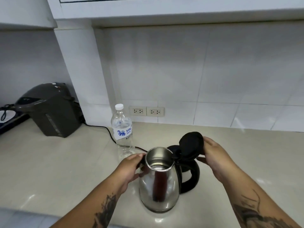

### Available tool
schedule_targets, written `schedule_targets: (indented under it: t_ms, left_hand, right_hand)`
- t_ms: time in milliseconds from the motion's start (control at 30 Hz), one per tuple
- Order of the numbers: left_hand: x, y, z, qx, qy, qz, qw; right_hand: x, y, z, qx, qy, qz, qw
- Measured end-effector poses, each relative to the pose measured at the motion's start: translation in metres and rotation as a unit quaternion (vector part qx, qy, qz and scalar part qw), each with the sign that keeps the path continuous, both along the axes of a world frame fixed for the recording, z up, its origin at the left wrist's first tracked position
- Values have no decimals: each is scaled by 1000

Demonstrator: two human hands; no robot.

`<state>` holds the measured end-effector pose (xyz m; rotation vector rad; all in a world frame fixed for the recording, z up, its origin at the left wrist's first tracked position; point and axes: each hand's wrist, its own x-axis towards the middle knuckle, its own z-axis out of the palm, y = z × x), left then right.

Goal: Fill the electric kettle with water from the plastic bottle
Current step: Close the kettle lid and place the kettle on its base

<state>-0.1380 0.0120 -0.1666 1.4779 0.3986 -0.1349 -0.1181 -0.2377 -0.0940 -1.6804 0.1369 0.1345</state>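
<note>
A dark water boiler [51, 111] stands at the worktop's [65, 162] far left; two wall sockets [146, 111] sit low on the white tiles [213, 79].

The electric kettle [158, 186] stands on the tabletop [57, 162], lid [191, 148] hinged up at its right; the plastic bottle [122, 129] stands behind-left; the thermo pot [49, 111] far left; wall sockets [146, 111] behind.

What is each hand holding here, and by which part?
Both are on the kettle. The left hand steadies its steel body near the rim; the right hand holds the open black lid by its edge. The bottle stands untouched.
</note>
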Motion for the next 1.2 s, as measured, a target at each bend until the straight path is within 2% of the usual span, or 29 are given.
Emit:
schedule_targets:
  t_ms: [100, 200, 333, 433, 533, 733, 900, 1000, 1033, 1067, 1133, 1200]
  left_hand:
    - [-1, 0, 0, 19, -13, -3, 1000]
    - [-1, -1, -2, 62, -36, -15, 997]
    - [-2, 2, -4, 142, -64, -28, 987]
    - [-2, 7, -4, 184, -60, -50, 980]
    - [1, 13, -7, 225, -61, -61, 971]
    - [4, 17, -13, 253, -63, -71, 963]
    - [2, 14, -11, 247, -61, -68, 965]
    - [-3, 9, -4, 201, -61, -70, 975]
    - [-5, 8, -2, 183, -57, -72, 979]
    - [-6, 7, -1, 162, -52, -73, 983]
    - [-7, 5, 0, 121, -41, -71, 989]
    - [-7, 3, 2, 97, -43, -61, 993]
  right_hand:
    - [8, 21, 12, -65, -51, 23, 996]
    - [18, 48, 14, -183, -104, 64, 976]
    - [18, 82, 16, -377, -124, 163, 903]
    - [18, 99, 13, -481, -110, 199, 847]
    - [19, 109, 9, -522, -115, 202, 821]
    - [25, 115, 9, -542, -95, 233, 802]
    - [24, 115, 5, -555, -96, 185, 805]
    - [27, 117, 0, -555, -90, 187, 806]
    - [28, 116, 1, -532, -83, 197, 819]
    - [30, 112, 3, -485, -75, 199, 848]
    - [30, 98, 9, -337, -67, 180, 922]
    - [30, 76, 8, -239, -81, 140, 957]
